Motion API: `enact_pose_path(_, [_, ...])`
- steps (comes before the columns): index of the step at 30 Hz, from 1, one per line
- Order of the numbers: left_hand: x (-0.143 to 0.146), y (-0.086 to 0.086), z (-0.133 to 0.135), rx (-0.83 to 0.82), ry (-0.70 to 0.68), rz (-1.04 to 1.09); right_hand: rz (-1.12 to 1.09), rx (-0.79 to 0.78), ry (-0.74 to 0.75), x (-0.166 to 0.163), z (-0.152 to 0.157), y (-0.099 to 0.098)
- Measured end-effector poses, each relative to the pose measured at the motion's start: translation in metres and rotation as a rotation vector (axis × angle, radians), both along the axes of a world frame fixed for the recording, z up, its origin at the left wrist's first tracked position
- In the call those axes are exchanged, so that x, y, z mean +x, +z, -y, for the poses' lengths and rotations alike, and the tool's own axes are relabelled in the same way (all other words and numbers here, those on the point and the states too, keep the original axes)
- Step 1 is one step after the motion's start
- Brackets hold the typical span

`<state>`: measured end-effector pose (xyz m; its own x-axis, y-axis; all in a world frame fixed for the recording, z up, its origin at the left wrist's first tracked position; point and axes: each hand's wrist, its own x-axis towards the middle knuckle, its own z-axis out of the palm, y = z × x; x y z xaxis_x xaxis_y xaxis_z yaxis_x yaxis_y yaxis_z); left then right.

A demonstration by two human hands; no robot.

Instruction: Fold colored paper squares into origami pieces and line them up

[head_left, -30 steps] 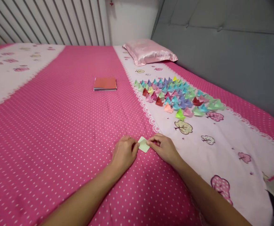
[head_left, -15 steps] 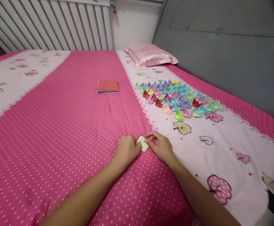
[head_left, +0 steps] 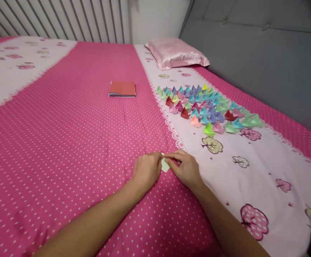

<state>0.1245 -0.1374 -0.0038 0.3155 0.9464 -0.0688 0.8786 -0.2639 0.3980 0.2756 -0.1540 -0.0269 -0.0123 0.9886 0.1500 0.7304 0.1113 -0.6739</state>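
Near the centre of the frame, just below the middle, the left hand (head_left: 147, 170) and right hand (head_left: 186, 168) are holding a pale green paper (head_left: 165, 165) between them. The left fingers are covering its left edge; the right index finger is reaching across its top, the right thumb touching its right side. Both forearms are rising from the bottom edge over a pink dotted bedspread (head_left: 86, 142). An orange-topped stack (head_left: 122, 87) is lying above centre, left of the middle. Many coloured paper boats (head_left: 209, 130) are standing at centre right. A pink pillow (head_left: 175, 52) is resting at upper centre, a grey headboard (head_left: 251, 53) filling the upper right, a radiator (head_left: 56, 19) the upper left.
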Motion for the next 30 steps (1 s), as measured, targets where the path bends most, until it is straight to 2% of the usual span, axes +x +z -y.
enact_pose_path(5, [-0.002, -0.004, -0.004, -0.024, 0.048, 0.147, 0.062, -0.018, -0.009, -0.002, 0.001, 0.003])
enact_pose_path(17, [-0.002, -0.001, -0.008, -0.095, 0.068, 0.148, -0.016, -0.067, -0.083, -0.011, -0.001, 0.004])
enact_pose_path(26, [-0.007, 0.004, -0.01, -0.149, 0.009, 0.154, -0.075, -0.112, 0.049, 0.002, -0.002, 0.003])
enact_pose_path(30, [-0.014, 0.007, -0.01, -0.131, -0.07, 0.122, -0.086, -0.124, 0.132, 0.009, 0.001, 0.004])
